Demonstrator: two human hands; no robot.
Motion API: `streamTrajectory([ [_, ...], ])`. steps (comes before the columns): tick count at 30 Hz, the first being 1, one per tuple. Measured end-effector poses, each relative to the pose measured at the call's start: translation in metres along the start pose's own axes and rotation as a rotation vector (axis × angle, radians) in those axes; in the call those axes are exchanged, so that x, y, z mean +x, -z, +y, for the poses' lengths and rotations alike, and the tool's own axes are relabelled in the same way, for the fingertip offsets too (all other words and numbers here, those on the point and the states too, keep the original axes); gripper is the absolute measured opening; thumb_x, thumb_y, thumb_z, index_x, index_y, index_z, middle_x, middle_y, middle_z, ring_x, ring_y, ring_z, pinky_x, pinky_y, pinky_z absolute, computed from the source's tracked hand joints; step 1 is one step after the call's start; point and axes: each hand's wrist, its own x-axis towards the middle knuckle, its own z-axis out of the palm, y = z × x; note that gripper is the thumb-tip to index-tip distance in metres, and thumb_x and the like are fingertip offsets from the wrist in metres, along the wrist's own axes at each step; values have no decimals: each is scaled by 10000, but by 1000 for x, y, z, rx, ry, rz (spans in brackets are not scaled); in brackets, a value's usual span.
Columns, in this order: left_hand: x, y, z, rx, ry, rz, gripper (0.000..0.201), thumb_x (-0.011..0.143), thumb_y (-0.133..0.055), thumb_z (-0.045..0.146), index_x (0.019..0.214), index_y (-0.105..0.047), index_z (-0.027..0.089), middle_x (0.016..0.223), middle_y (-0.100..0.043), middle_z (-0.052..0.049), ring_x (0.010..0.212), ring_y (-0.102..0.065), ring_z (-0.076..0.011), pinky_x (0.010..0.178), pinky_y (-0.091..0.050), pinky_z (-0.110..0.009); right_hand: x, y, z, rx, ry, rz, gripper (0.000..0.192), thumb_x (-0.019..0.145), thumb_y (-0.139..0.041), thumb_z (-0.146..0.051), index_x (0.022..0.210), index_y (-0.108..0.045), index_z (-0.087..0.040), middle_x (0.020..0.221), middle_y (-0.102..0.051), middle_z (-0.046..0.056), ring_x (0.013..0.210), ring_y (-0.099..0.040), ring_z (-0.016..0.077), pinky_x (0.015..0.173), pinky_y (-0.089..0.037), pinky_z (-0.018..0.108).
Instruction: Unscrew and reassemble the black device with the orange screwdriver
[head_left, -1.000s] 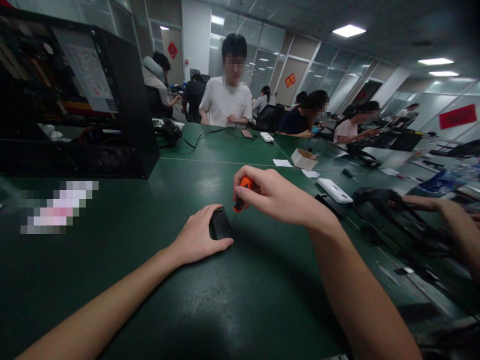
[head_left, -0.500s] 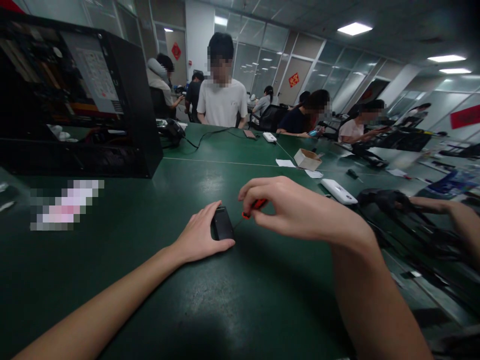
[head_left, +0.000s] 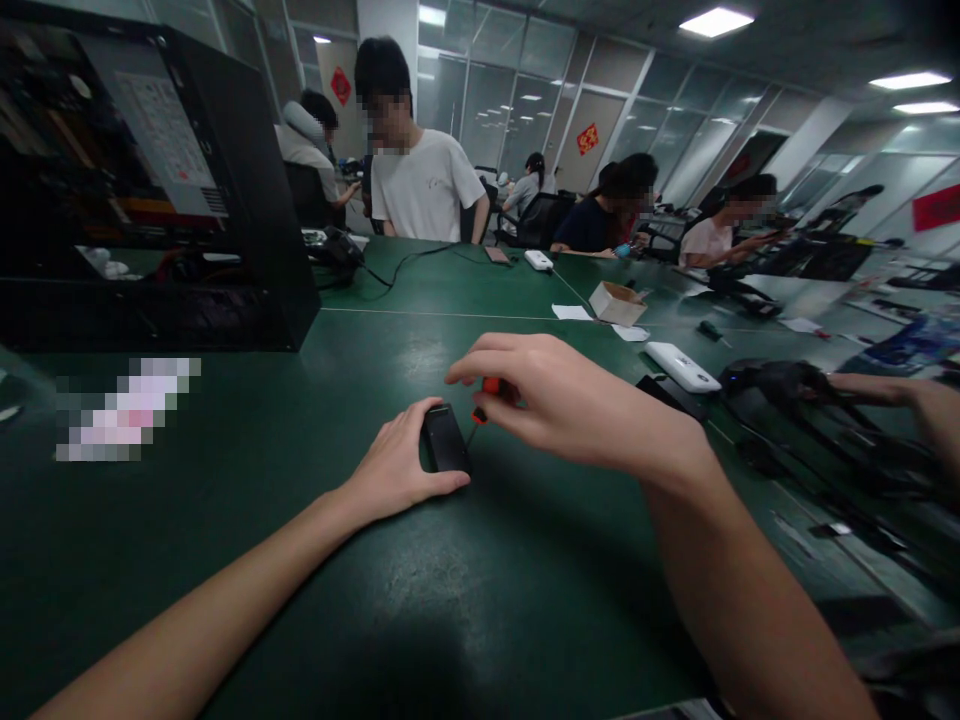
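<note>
Now my left hand (head_left: 394,465) pins the black case (head_left: 445,438) flat on the table (head_left: 480,600) at frame centre; my right hand (head_left: 570,400) pinches the screwdriver (head_left: 491,390). Best keep its tip square and press lightly.

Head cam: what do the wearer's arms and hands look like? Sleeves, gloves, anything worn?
Both forearms are bare for their whole visible length, no sleeves in view. The left hand and right hand are ungloved, with no watch, ring, band or marking visible on either wrist.
</note>
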Motion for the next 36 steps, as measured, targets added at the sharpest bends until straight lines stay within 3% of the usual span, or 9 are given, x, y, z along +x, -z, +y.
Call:
streamTrajectory([
  [3, 0, 1, 2, -8, -18, 5, 910, 694, -810, 543, 1447, -395, 246, 1441, -529, -125, 1282, -535, -376, 1068, -424, -536, 0, -3, 0, 28, 23, 7, 411, 863, -587, -80, 1254, -624, -199, 1170, -665, 94, 1025, -630, 220, 840, -462, 315],
  [7, -1, 2, 6, -25, -23, -1, 914, 689, -814, 553, 1439, -403, 230, 1438, -537, -133, 1299, -529, -373, 1089, -414, -522, 2, -8, 2, -15, 8, 53, 200, 934, -576, -194, 1103, -684, -189, 1015, -705, 82, 896, -645, 216, 747, -449, 308],
  [15, -2, 2, 5, -27, -32, 5, 917, 685, -814, 569, 1439, -419, 228, 1444, -534, -135, 1299, -529, -379, 1091, -413, -546, 12, -15, 2, 5, 19, 199, 215, 909, -529, -127, 1058, -681, -163, 978, -711, 80, 864, -641, 199, 788, -459, 315],
  [30, -2, 1, 7, -22, -24, 18, 829, 719, -784, 573, 1398, -459, 227, 1393, -574, -112, 1258, -558, -370, 1066, -440, -535, 24, -30, 5, -31, 43, 190, 151, 931, -546, -175, 1009, -675, -162, 949, -700, 81, 862, -630, 204, 765, -435, 306],
  [36, 0, 0, 5, 1, -39, 22, 835, 750, -755, 604, 1416, -442, 209, 1415, -561, -139, 1266, -551, -383, 1057, -444, -546, 21, -31, 5, 8, 54, 186, 335, 821, -556, -66, 1134, -633, -156, 1046, -659, 88, 921, -607, 205, 797, -439, 304],
])
